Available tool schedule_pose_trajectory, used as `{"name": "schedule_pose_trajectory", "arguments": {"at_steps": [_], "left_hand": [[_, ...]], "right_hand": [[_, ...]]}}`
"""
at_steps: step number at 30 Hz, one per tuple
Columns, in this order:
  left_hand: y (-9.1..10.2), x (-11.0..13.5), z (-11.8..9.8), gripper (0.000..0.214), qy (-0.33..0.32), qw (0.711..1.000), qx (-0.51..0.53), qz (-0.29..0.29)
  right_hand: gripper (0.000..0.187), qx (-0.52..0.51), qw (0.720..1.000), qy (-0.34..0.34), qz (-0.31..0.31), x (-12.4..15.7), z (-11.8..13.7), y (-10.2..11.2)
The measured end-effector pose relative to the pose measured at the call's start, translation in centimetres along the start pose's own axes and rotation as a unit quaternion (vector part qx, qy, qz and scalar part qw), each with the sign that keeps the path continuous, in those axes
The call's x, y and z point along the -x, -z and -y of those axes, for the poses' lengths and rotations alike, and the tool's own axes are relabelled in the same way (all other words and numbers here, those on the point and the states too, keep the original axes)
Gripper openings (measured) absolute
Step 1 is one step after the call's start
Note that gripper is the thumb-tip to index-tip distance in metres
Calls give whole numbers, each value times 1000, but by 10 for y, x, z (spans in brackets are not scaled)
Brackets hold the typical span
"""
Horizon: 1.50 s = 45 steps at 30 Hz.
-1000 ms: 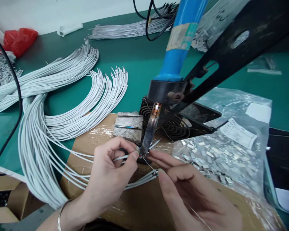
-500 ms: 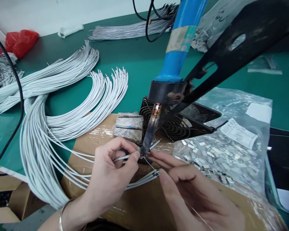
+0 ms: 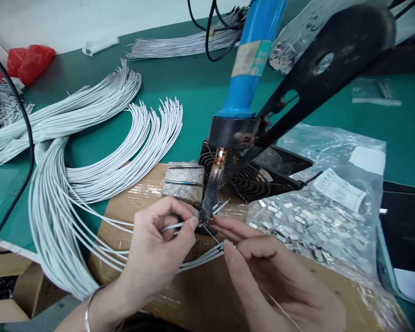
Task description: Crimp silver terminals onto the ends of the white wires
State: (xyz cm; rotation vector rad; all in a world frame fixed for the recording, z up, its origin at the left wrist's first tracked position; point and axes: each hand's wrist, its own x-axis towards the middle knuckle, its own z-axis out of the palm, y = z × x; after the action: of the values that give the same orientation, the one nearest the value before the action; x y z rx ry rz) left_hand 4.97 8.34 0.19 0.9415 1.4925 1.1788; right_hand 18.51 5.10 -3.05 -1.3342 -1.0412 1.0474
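The left hand [image 3: 155, 249] is pinching a white insulated wire [image 3: 176, 226] at the metal tip of a blue-handled soldering iron [image 3: 249, 60], and the right hand [image 3: 273, 281] is pinching a thin bare wire [image 3: 212, 238], both above a brown cardboard sheet [image 3: 127, 207]. Bundled white wires [image 3: 90, 115] are lying across a green bench mat [image 3: 200, 87], with a red plastic bag [image 3: 29, 64] beyond.

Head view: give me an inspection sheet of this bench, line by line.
Surface: green mat, cardboard under the hands.
Work items: white wires in curved bundles; iron, tip at the wire ends.
Clutter: bag of metal tabs, red bag.
Hands: left hand pinches wires beside the tip; right hand pinches wires nearer the cardboard.
Cables: black cable at left.
Surroundings: fan grille behind the iron, white wall.
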Motion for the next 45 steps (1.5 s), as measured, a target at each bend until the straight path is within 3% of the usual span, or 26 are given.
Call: {"name": "schedule_pose_trajectory", "arguments": {"at_steps": [6,12,26,32,45], "left_hand": [[0,0,1,10,-3,1000,-24,5],[-1,0,3,9,8,1000,-23,11],[0,4,2,10,-4,1000,-12,0],[1,4,6,11,-17,1000,-25,-3],[3,8,12,13,-22,999,-25,3]], "right_hand": [[22,26,998,45,29,-1,-5,1],[22,26,998,47,29,-1,-8,4],[22,-6,999,9,-35,2,0,-8],[22,23,999,46,15,-1,-5,0],[20,16,999,30,9,1,-4,0]]}}
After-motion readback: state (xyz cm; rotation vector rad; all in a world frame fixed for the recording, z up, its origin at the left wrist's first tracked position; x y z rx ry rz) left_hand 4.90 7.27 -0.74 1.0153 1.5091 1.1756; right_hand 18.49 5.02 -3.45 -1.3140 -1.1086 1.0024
